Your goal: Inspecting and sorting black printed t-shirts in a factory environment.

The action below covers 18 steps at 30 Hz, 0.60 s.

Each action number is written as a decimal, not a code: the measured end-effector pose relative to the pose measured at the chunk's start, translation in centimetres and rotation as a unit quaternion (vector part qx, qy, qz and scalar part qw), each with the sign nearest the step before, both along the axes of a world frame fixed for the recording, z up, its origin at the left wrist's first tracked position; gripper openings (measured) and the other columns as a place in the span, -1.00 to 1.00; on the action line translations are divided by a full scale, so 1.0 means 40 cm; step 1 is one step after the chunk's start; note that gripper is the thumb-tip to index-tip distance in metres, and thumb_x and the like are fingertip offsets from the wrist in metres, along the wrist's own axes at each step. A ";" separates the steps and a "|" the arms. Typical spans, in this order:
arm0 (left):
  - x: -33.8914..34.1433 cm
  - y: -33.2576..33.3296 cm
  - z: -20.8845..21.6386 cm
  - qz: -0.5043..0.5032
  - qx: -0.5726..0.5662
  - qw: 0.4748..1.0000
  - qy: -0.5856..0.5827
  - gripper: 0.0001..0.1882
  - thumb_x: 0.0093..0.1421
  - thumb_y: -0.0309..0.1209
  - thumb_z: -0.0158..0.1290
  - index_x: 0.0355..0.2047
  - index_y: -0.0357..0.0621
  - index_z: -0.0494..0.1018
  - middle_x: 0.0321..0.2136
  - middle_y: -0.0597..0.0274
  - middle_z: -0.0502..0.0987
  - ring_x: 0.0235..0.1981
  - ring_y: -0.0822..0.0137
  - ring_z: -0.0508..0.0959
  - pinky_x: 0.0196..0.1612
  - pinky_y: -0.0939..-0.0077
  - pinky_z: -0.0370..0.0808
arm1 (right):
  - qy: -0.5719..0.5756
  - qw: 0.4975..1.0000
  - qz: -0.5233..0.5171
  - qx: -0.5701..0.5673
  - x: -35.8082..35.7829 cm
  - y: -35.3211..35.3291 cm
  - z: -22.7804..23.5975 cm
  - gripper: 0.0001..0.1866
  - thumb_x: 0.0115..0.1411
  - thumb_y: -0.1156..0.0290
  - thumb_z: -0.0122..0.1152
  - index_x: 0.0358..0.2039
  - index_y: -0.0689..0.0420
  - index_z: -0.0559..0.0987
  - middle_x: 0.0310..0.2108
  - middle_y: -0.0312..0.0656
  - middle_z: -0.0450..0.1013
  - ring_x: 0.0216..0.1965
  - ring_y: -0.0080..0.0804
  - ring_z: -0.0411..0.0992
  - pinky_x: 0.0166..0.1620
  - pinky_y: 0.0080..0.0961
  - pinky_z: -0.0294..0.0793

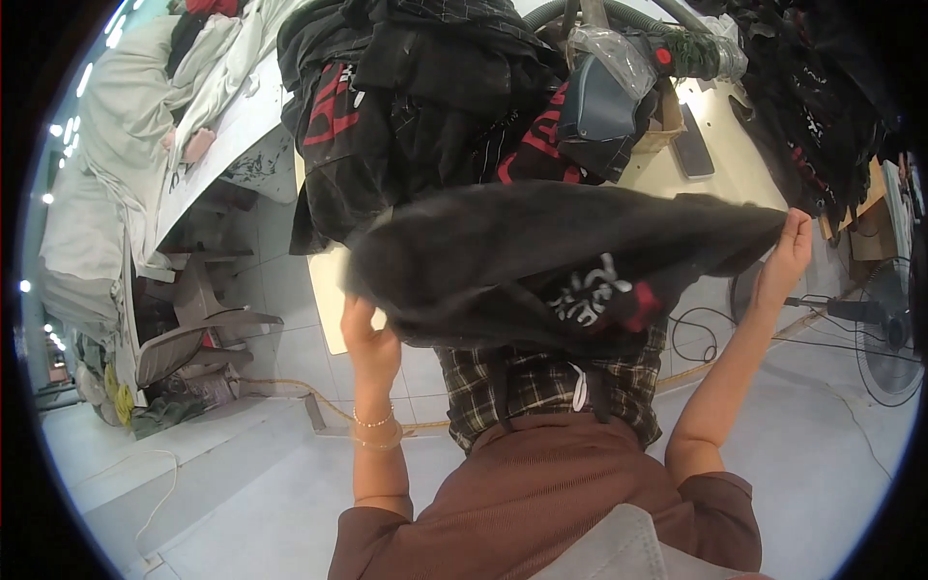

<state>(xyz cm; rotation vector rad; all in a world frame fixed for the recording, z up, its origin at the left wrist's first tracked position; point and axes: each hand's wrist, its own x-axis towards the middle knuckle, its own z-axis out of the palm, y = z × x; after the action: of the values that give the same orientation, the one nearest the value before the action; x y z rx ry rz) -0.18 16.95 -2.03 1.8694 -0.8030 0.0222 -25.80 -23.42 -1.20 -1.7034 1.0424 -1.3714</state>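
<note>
A black garment [483, 246] with white and red print is stretched out between my hands, above my lap and the near edge of the table. Its shape is blurred, so I cannot tell which kind of garment it is. My left hand [370, 333] grips its lower left end, the fingertips partly hidden behind the cloth. At the far right end, my right hand [793, 246] pinches a corner between thumb and fingers.
A pile of black clothes [416, 97] with red lettering covers the table's [333, 300] far left. A dark blue-grey machine [604, 97] with a hose stands behind the garment, near a phone-like flat object [692, 143]. More black clothes [812, 106] hang right. A fan [889, 314] and a chair [198, 314] flank me.
</note>
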 end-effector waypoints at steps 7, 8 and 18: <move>0.014 -0.027 -0.153 -0.037 0.097 0.981 0.161 -0.74 -0.06 -0.84 -0.12 -0.38 -0.29 0.35 -0.34 0.18 0.38 -0.27 0.29 0.44 -0.18 0.56 0.39 | 0.213 0.972 -0.097 0.031 -0.121 -0.143 -0.243 -0.78 0.29 0.32 0.14 -0.36 0.24 0.48 -0.46 -0.29 0.41 -0.38 -0.54 0.31 -0.23 -0.58 0.34; 0.004 -0.029 -0.151 -0.030 0.105 0.980 0.165 -0.76 -0.03 -0.82 -0.12 -0.38 -0.29 0.35 -0.34 0.19 0.38 -0.26 0.31 0.44 -0.17 0.55 0.40 | 0.232 0.966 -0.113 0.006 -0.095 -0.105 -0.225 -0.78 0.26 0.33 0.18 -0.38 0.24 0.49 -0.48 -0.30 0.40 -0.42 -0.54 0.30 -0.30 -0.59 0.32; -0.027 -0.088 -0.147 0.005 -0.178 0.823 0.539 -0.79 0.21 -0.63 -0.22 -0.16 -0.12 0.22 -0.27 0.15 0.49 -0.27 0.29 0.57 -0.25 0.35 0.63 | 0.274 0.837 0.448 0.153 0.196 0.544 -0.044 -0.54 0.01 0.06 0.42 -0.27 0.18 0.54 -0.44 -0.21 0.45 -0.44 -0.38 0.46 -0.37 -0.51 0.44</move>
<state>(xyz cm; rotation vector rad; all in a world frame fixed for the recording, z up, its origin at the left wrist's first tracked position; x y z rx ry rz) -1.26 13.45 -7.92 1.2156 0.0279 -0.7678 -17.98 -1.68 -2.97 -1.9698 0.5255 -0.1055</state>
